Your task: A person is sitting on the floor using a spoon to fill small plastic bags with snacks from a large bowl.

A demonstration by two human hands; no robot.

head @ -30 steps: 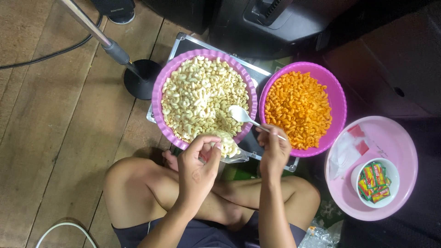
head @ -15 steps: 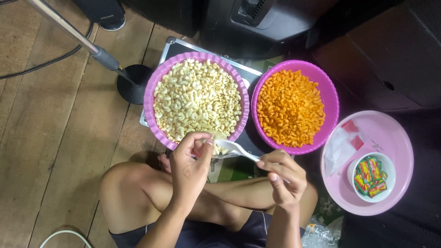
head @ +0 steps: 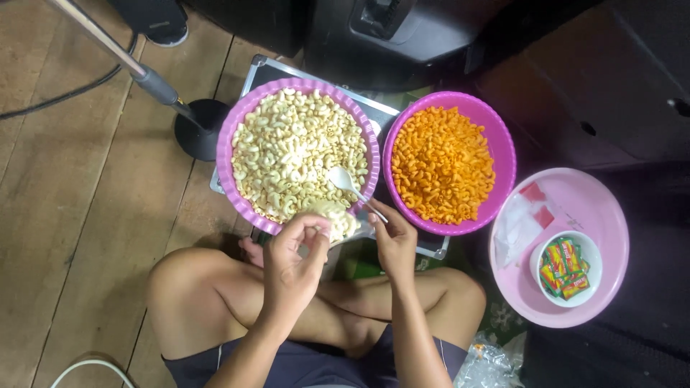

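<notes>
My left hand [head: 293, 260] holds a small clear bag [head: 336, 218] partly filled with pale macaroni-shaped snacks, just below the rim of a purple bowl [head: 233, 188] full of the same pale snacks [head: 293, 151]. My right hand [head: 392, 241] grips a white plastic spoon [head: 342, 179] whose scoop rests over the pale snacks at the bowl's near right side. A second purple bowl [head: 503, 188] to the right holds orange snacks [head: 442, 165]. My crossed bare legs lie under both hands.
A pink basin [head: 600, 215] at right holds clear bags and a small white bowl [head: 571, 267] of green and red packets. Both purple bowls sit on a metal tray [head: 262, 72]. A black stand base [head: 201, 129] rests on the wooden floor. Dark equipment stands behind.
My right hand moved the spoon from the pale-snack bowl down to the bag, then back up into the bowl. My left hand kept holding the bag.
</notes>
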